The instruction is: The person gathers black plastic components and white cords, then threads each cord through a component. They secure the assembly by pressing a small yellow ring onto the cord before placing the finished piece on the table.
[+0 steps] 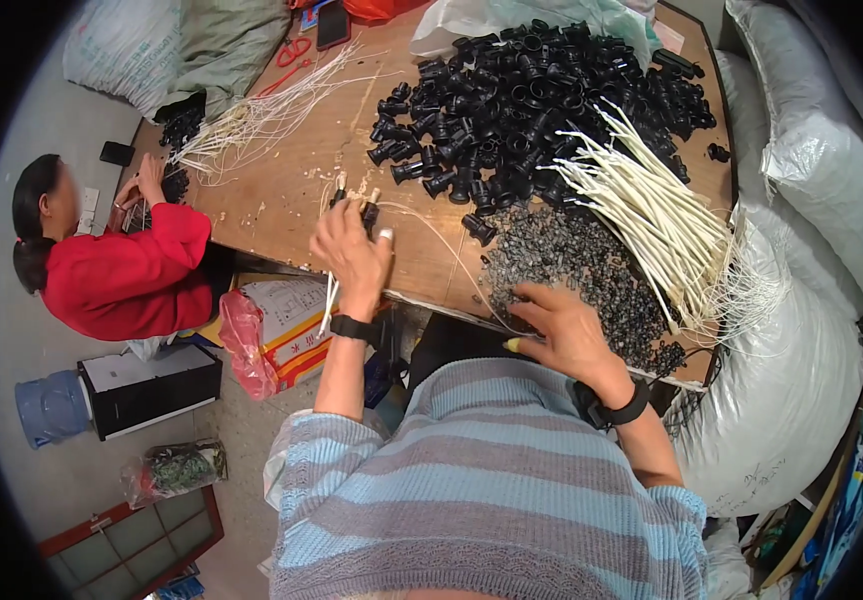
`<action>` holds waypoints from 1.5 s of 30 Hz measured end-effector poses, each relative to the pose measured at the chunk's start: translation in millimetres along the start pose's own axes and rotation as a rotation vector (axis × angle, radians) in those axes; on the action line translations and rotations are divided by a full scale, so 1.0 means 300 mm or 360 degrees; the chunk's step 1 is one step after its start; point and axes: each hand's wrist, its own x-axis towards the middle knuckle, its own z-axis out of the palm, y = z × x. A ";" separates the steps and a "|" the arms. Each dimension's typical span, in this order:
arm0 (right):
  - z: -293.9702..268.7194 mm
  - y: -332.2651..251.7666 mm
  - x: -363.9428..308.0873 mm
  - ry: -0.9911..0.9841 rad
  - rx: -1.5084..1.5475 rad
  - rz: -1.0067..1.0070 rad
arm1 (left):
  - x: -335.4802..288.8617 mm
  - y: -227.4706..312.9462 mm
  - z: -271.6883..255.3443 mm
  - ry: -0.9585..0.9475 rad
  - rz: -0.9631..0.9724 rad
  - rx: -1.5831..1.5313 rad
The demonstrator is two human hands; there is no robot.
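Worktop (282, 185): brown. Plastic parts (532, 95): black. Wires (652, 215): cream-white. Sweater (482, 430): blue and grey stripes. Co-worker's top (132, 275): red.

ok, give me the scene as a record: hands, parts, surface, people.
left hand: at two black, pale-tipped cylindrical pieces; grip unclear
right hand: by pile of small dark grey pieces; thin pale wire runs toward it
parts: large heap of black plastic sockets; bundle of long white wires
surface: brown wooden table
people: person in red top, at table's left
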 end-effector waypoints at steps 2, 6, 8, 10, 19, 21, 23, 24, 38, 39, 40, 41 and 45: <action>0.010 0.031 -0.025 0.0016 -0.0030 0.0244 | 0.006 0.064 0.004 -0.0128 0.0102 -0.0394; -0.098 0.157 -0.085 0.0431 -0.0428 0.0711 | -0.017 0.226 0.002 -0.0510 0.0113 -0.1082; -0.160 0.195 -0.117 0.0462 -0.0808 0.0896 | -0.002 0.276 0.023 -0.0634 0.0154 -0.1062; -0.181 0.220 -0.143 0.0385 -0.0960 0.1023 | 0.019 0.294 0.016 -0.0783 0.0139 -0.0980; -0.176 0.180 -0.115 0.0418 -0.0640 0.0673 | -0.032 0.297 0.032 -0.0907 0.0056 -0.1536; -0.144 0.139 -0.094 0.0412 -0.0080 0.0411 | -0.032 0.305 0.020 -0.0974 0.0072 -0.1628; -0.136 0.115 -0.095 0.0150 -0.0100 0.0456 | -0.038 0.308 0.017 -0.1157 -0.0205 -0.1920; -0.129 0.109 -0.095 0.0100 -0.0153 0.0474 | -0.035 0.303 0.015 -0.1154 -0.0210 -0.1919; -0.084 0.058 -0.087 0.0042 -0.0334 0.0376 | -0.021 0.328 -0.030 -0.1183 0.0337 -0.1717; -0.079 0.052 -0.083 -0.0007 -0.0371 0.0322 | -0.033 0.332 -0.023 -0.1177 0.0329 -0.1712; -0.087 0.045 -0.081 -0.0011 -0.0367 0.0313 | -0.043 0.343 -0.019 -0.1153 0.0435 -0.1706; -0.102 0.037 -0.071 -0.0019 -0.0483 0.0348 | -0.047 0.342 -0.013 -0.1127 0.0539 -0.1692; -0.171 0.076 -0.099 -0.0126 -0.0793 0.0836 | -0.040 0.281 0.007 -0.0456 0.0756 -0.1401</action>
